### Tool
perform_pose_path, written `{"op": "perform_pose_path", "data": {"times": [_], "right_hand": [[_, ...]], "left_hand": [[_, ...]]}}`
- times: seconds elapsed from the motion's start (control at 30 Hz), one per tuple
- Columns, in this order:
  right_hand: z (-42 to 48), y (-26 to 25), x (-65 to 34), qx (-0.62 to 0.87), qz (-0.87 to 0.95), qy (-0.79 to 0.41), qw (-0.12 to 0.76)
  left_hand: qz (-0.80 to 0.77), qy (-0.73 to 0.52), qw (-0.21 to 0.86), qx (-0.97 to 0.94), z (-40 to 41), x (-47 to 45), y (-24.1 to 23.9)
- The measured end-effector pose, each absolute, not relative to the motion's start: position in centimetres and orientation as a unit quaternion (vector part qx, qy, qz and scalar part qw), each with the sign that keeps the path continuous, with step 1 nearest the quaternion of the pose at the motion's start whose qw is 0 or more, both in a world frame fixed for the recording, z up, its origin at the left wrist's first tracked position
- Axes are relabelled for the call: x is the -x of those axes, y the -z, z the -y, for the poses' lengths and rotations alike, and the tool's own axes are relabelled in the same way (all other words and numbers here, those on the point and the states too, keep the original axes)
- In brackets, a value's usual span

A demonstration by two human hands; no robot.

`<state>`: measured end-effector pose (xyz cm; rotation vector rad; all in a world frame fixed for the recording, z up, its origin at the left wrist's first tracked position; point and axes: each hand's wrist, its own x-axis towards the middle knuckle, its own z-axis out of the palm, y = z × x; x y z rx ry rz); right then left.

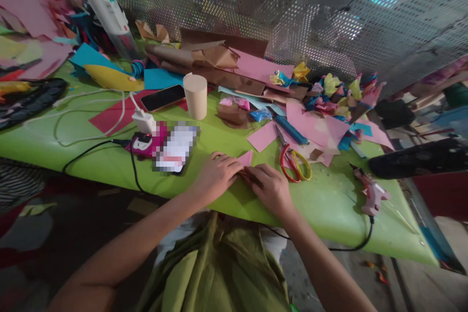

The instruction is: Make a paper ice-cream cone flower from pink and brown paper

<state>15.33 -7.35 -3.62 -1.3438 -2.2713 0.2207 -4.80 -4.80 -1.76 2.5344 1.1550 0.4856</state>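
Note:
Close to the near edge of the green table, a small piece of folded pink paper point(246, 158) pokes up in a point between my hands. My left hand point(218, 175) presses its fingers on the left side of the paper. From the other side my right hand point(268, 186) holds it with curled fingers, close to the left fingertips. Most of the paper is hidden under the fingers. Scissors point(305, 165) with red and yellow handles lie just right of my right hand. Left of my left hand is a phone point(177, 148) with a lit screen.
A magenta extension socket point(160, 137) with a white charger point(143, 121), a dark phone point(163, 98) and a beige cup point(196, 98) stand at the left. Paper scraps point(310, 122) and paper flowers point(332, 87) lie behind. A glue gun point(373, 197) rests at the right, its cord over the edge.

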Motion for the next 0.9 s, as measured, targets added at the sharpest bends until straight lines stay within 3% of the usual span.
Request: {"op": "perform_pose_path", "data": {"times": [0.5,0.73,0.9], "right_hand": [[7.93,3.21,-15.62,0.478,0.839,-0.089,0.245],[7.86,2.91,-15.3,0.489,0.807,-0.168,0.286],[7.88,2.76,-15.4,0.49,0.813,-0.14,0.281]], "left_hand": [[-0.406,-0.191,0.182,-0.875,5.06,4.98,1.99],[-0.414,-0.198,0.219,-0.861,4.94,4.99,1.96],[-0.426,-0.22,0.223,-0.849,5.44,4.9,1.78]]}}
